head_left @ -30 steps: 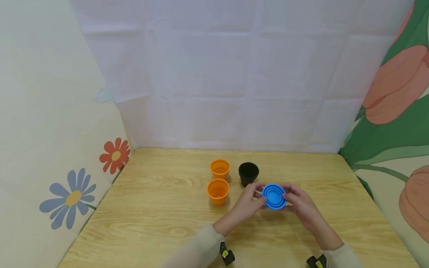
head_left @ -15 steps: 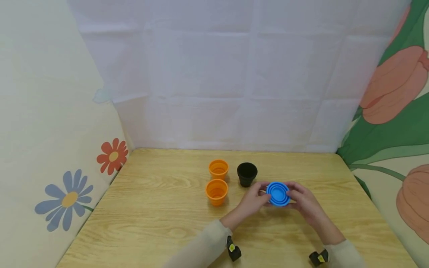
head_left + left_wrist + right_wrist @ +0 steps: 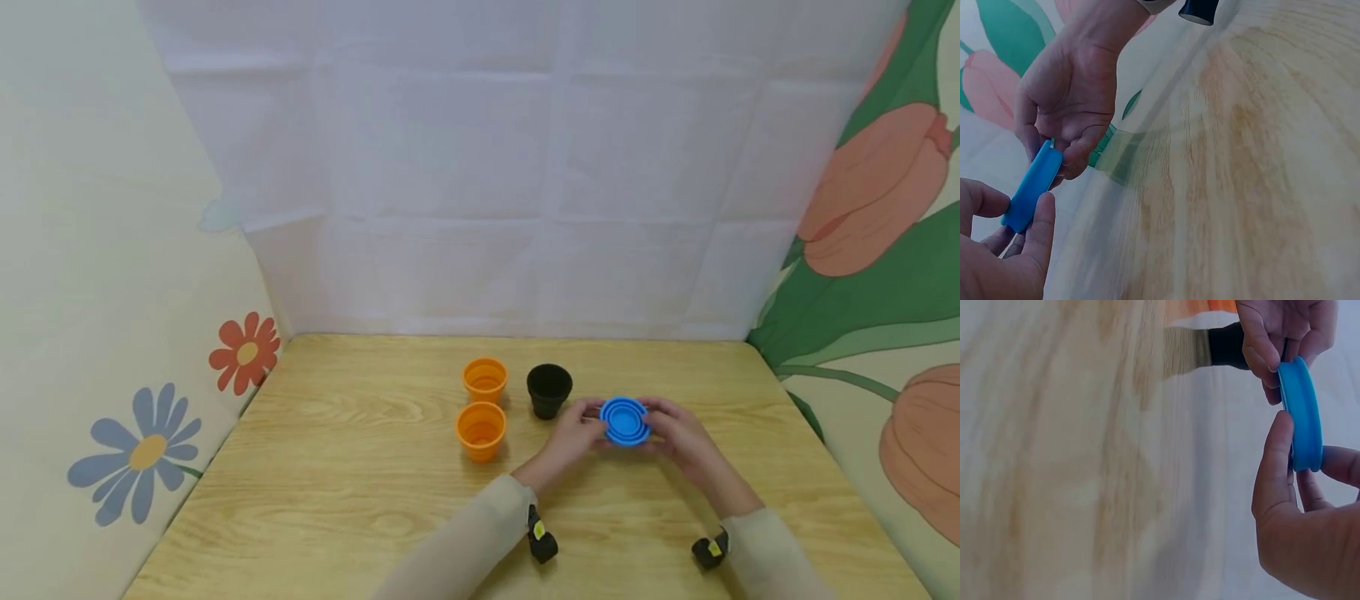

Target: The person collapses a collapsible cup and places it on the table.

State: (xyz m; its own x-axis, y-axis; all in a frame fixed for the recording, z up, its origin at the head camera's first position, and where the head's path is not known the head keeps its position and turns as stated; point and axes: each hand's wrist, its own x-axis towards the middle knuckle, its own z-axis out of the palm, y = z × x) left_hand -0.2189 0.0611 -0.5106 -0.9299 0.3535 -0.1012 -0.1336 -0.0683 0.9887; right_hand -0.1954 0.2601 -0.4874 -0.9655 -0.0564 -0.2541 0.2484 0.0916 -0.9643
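A blue collapsible cup [image 3: 625, 422], folded flat into concentric rings, is held above the right half of the table. My left hand [image 3: 570, 440] pinches its left edge, and my right hand [image 3: 686, 442] pinches the right edge. Seen edge-on in the left wrist view, the blue cup [image 3: 1034, 187] is a thin disc between thumb and fingers of both hands. In the right wrist view the flattened cup [image 3: 1301, 415] likewise spans the gap from one hand to the other.
A black cup [image 3: 549, 390] stands upright just beyond my left hand. To its left are two upright orange cups, one behind [image 3: 484, 380] and one in front [image 3: 481, 432]. The wooden table [image 3: 337, 467] meets a white cloth backdrop [image 3: 450, 167] at its far edge.
Both hands have carried the blue cup slightly away and a little to the right. It stays folded flat throughout. The head view has shifted slightly; the standing cups keep their places.
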